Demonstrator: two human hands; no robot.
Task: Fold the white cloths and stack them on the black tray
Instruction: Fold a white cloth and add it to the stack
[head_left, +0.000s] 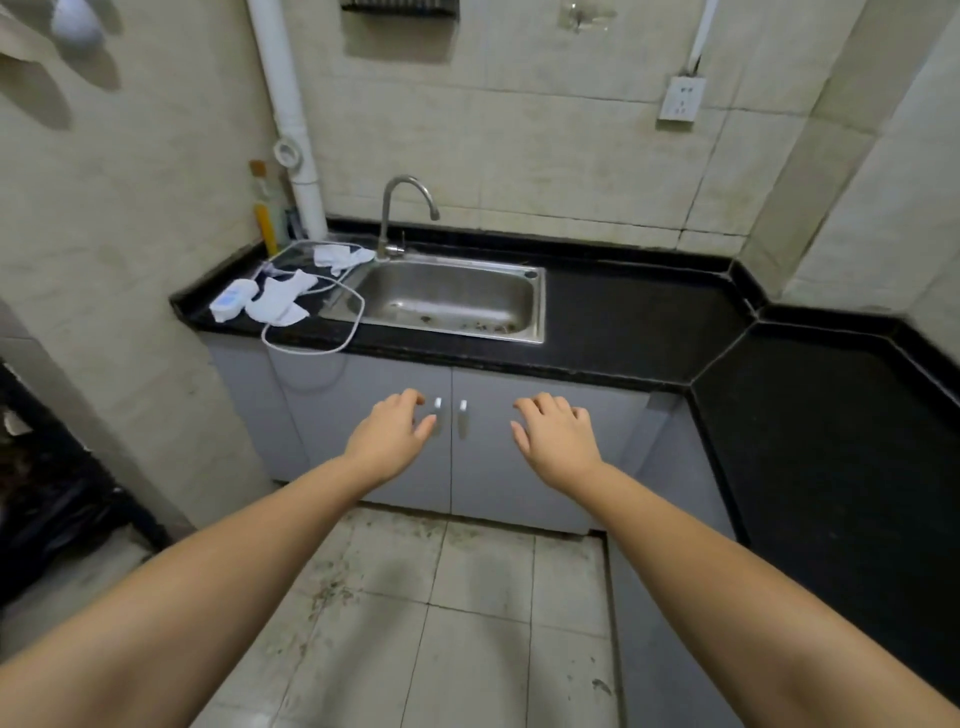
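Left hand (390, 435): held out in the air in front of the grey cupboard doors (452, 447), palm down, fingers loosely bent, holding nothing.
Right hand (557, 435): held out beside the left one, palm down, fingers loosely bent, holding nothing.
Gap between hands: both far from the cloths, not touching the counter or the doors.
White cloths: two crumpled bunches on the black counter (623, 322), left of the sink.
Front cloth (280, 301): lying loose near the counter's front edge, just beside the sink's left rim.
Back cloth (340, 257): lying further back, close to the tap's base, with one corner reaching toward the sink.
Black tray: cannot tell where it is; a shiny see-through sheet or lid sits under the back cloth, but no clear black tray shows.
Sink (537, 306): a metal bowl set into the counter, with only small dark bits of dirt on the bottom near the front.
Tap (402, 208): curved metal spout standing behind the sink, pointing down over it.
White box (232, 299): small gadget with a pale blue face, lying left of the front cloth.
White cord (332, 349): loops around the front cloth and hangs a little over the counter edge.
Bottles (265, 213): tall, standing in the back corner by the white pipe (291, 130).
Wall socket (681, 98): high on the tiled wall, right of the sink.
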